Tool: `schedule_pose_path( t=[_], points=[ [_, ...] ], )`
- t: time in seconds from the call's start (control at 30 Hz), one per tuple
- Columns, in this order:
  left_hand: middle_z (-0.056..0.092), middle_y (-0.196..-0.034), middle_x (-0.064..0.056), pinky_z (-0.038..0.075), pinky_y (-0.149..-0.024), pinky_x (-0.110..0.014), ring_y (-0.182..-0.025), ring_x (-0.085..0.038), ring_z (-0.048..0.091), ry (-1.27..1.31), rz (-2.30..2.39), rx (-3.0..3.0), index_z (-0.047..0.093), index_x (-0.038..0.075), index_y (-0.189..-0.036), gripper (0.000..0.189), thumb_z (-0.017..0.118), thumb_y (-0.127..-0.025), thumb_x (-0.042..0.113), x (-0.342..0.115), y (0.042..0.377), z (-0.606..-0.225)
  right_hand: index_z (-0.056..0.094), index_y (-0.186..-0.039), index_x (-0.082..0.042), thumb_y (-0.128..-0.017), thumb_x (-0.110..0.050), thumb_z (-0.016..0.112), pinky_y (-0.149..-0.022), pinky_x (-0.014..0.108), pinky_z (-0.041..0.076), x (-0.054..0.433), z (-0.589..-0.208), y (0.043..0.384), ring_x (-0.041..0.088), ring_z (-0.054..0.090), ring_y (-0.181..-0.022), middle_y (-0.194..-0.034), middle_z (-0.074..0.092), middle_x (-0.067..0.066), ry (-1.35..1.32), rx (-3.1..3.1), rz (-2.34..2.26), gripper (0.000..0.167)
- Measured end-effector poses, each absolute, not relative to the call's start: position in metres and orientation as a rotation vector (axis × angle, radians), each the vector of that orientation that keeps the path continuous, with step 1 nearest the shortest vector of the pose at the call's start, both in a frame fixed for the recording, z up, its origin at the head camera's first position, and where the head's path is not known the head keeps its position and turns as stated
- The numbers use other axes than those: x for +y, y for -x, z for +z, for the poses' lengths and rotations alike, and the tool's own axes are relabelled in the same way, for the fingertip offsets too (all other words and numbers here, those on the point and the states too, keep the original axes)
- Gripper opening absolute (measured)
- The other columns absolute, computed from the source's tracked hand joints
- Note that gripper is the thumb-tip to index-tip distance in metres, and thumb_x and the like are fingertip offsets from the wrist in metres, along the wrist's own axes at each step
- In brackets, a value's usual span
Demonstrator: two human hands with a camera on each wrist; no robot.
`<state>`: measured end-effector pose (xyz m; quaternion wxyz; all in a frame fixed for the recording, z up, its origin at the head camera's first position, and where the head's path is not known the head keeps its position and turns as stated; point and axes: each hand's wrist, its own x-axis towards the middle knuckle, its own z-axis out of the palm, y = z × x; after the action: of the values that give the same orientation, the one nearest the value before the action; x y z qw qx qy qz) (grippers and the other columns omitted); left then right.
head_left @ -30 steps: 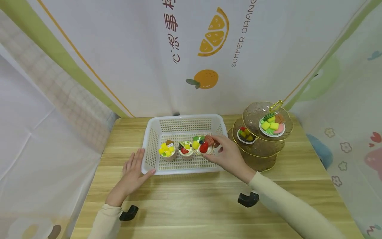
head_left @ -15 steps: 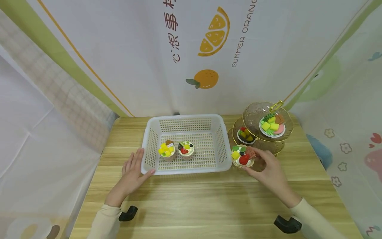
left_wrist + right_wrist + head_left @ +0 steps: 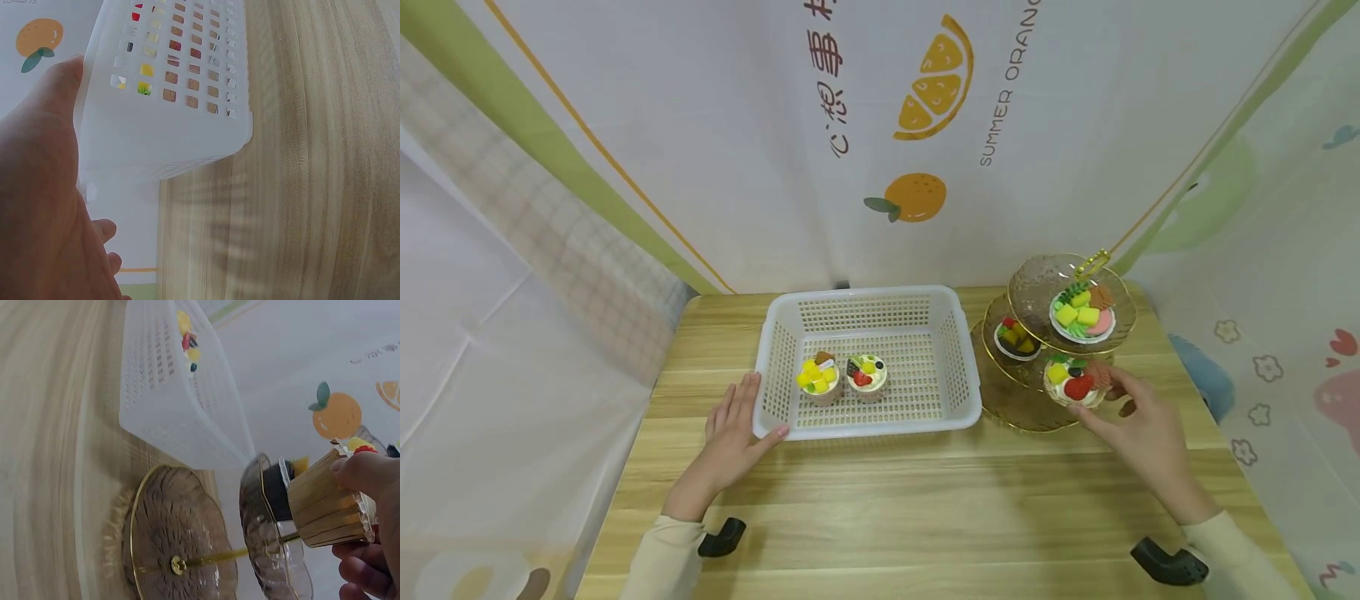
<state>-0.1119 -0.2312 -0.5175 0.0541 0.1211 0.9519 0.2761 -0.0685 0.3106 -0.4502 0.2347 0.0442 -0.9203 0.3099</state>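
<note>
Two pale sleeves (image 3: 662, 557) reach in from the near side of the wooden surface (image 3: 880, 517), a black curved piece (image 3: 722, 537) by each wrist. Beyond them, toward the left edge, the left hand (image 3: 730, 442) rests at the near left corner of a white perforated basket (image 3: 916, 375), fingers extended along its end wall and thumb over the near rim. Toward the right edge, the right hand (image 3: 1150, 437) pinches a cupcake (image 3: 1077, 385) between thumb and fingers; it has a pale pleated wrapper and red, yellow and brown toppings. The cupcake is at the middle tier of a tinted stand (image 3: 1003, 396) near the surface's far right corner; whether it touches that tier cannot be told. In the basket's left half stand a yellow-topped cup (image 3: 820, 379) and, just beside it, a strawberry-topped cup (image 3: 868, 379). Farther back, a dark tart (image 3: 1017, 340) sits on the middle tier's left part, and a white-cased tart (image 3: 1082, 317) on the top tier, near a gold handle (image 3: 1092, 265). Past the far edge hangs a white curtain (image 3: 760, 192) printed with a whole orange (image 3: 916, 197) and an orange slice (image 3: 936, 83).
</note>
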Motion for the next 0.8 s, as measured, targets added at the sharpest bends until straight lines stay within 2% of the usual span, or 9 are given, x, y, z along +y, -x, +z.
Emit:
schedule_pose_path(
  t=[0.17,0.37,0.57,0.67,0.8],
  points=[
    [0.004,-0.165,-0.027,0.0,-0.108,-0.074,-0.148,-0.05,-0.004,-0.362,0.84,2.888,-0.001,0.006,-0.163,0.098,0.059,-0.1,0.051,-0.232,0.112,-0.519,0.067,-0.12,0.008,-0.067,-0.009,0.093,-0.062,0.015,0.038,0.317,-0.45,0.073,0.01,0.051,-0.08,-0.089,0.066,0.015,-0.062,-2.537,0.864,0.061],
    [0.004,-0.165,-0.027,0.0,-0.108,-0.073,-0.148,-0.049,-0.005,-0.359,0.837,2.886,-0.001,0.006,-0.163,0.098,0.06,-0.1,0.05,-0.232,0.111,-0.518,0.067,-0.119,0.005,-0.076,-0.016,0.09,-0.063,0.015,0.038,0.323,-0.452,0.081,0.015,0.053,-0.084,-0.094,0.067,0.015,0.004,-2.573,0.885,0.053],
    [0.004,-0.166,-0.026,0.0,-0.108,-0.073,-0.148,-0.049,-0.005,-0.358,0.841,2.883,-0.001,0.007,-0.163,0.097,0.059,-0.1,0.051,-0.232,0.11,-0.518,0.067,-0.108,0.0,-0.083,-0.023,0.085,-0.068,0.024,0.04,0.326,-0.454,0.09,0.021,0.054,-0.088,-0.096,0.066,0.014,0.038,-2.622,0.904,0.039],
    [0.003,-0.166,-0.026,0.0,-0.108,-0.074,-0.148,-0.049,-0.005,-0.362,0.839,2.886,-0.001,0.007,-0.163,0.097,0.058,-0.1,0.051,-0.232,0.111,-0.518,0.066,-0.108,0.002,-0.084,-0.024,0.084,-0.071,0.029,0.041,0.327,-0.453,0.096,0.026,0.056,-0.092,-0.099,0.065,0.017,0.065,-2.639,0.924,0.04],
    [0.003,-0.165,-0.026,0.0,-0.108,-0.073,-0.148,-0.05,-0.003,-0.363,0.834,2.887,-0.002,0.007,-0.163,0.097,0.059,-0.1,0.051,-0.233,0.111,-0.519,0.064,-0.11,0.005,-0.085,-0.024,0.083,-0.076,0.042,0.043,0.329,-0.454,0.104,0.038,0.057,-0.097,-0.105,0.064,0.024,0.111,-2.649,0.951,0.043]
  ],
)
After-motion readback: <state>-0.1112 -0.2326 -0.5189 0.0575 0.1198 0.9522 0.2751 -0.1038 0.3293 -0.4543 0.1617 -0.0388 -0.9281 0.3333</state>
